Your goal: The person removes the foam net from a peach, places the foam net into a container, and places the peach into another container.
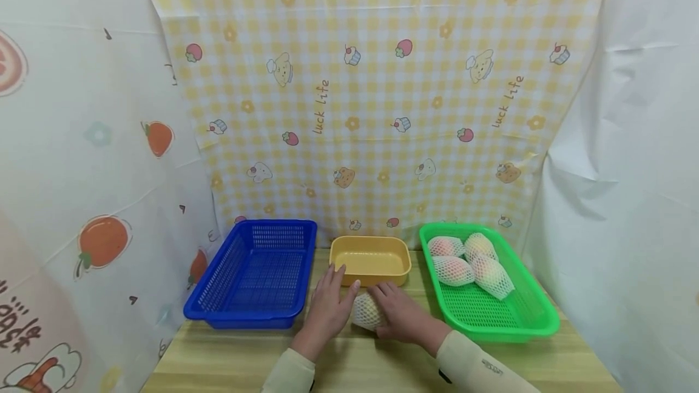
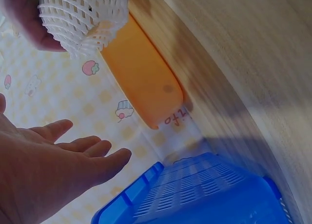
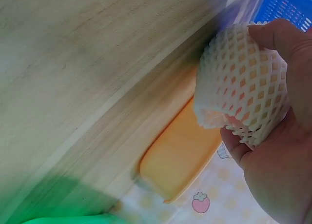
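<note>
My right hand (image 1: 406,319) grips a round fruit in a white foam net (image 1: 366,313) in front of the yellow tray. In the right wrist view, thumb and fingers curl round the netted fruit (image 3: 241,75), and reddish and yellow skin shows through the mesh. To the left of the fruit is my left hand (image 1: 329,308), its fingers extended and holding nothing. The left wrist view shows that left hand (image 2: 63,160) apart from the netted fruit (image 2: 83,16). Several more fruits in foam nets (image 1: 453,270) lie in the green basket (image 1: 530,314) on the right.
Behind the hands stands a small yellow tray (image 1: 377,280) with nothing inside. A blue basket (image 1: 262,284), also bare inside, sits at the left of the wooden table (image 1: 218,356). A yellow checked cloth (image 1: 377,96) hangs at the back, with white cloths at both sides.
</note>
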Motion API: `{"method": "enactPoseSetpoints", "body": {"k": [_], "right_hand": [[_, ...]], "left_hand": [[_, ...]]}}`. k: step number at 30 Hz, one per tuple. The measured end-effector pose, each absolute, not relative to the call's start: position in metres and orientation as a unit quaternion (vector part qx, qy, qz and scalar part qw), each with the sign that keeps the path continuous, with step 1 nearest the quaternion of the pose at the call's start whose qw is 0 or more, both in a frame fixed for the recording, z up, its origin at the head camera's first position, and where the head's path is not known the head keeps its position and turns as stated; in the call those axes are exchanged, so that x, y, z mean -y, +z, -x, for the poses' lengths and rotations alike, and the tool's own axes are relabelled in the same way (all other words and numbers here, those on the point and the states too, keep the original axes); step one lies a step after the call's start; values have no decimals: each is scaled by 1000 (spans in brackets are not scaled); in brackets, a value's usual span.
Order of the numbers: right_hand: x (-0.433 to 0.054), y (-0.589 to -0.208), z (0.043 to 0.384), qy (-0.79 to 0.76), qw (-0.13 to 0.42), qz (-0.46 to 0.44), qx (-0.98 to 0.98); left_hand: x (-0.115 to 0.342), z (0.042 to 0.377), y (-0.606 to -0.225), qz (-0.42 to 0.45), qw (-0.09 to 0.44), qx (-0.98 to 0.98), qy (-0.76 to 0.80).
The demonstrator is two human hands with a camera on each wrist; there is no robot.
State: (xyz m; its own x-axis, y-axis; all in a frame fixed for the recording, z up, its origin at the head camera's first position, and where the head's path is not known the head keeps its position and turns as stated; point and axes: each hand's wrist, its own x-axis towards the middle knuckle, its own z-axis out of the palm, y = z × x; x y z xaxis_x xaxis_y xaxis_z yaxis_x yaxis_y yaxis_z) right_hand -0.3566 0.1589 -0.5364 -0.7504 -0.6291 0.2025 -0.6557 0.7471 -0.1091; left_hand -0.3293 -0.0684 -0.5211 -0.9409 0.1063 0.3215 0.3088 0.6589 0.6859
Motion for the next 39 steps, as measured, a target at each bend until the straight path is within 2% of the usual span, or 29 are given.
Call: {"method": "enactPoseSetpoints", "body": {"k": [19,28,39], "right_hand": [[-164,-542,357,158,74,-342,924],[-169,-540,358,182,102,-339,917],[-177,-542,354,290,92,-249,919]], "left_hand": [[70,329,-523,115,127,901,-399],[70,330,-524,117,127,902,-395],[71,331,-526,113,131,903,-393]]}}
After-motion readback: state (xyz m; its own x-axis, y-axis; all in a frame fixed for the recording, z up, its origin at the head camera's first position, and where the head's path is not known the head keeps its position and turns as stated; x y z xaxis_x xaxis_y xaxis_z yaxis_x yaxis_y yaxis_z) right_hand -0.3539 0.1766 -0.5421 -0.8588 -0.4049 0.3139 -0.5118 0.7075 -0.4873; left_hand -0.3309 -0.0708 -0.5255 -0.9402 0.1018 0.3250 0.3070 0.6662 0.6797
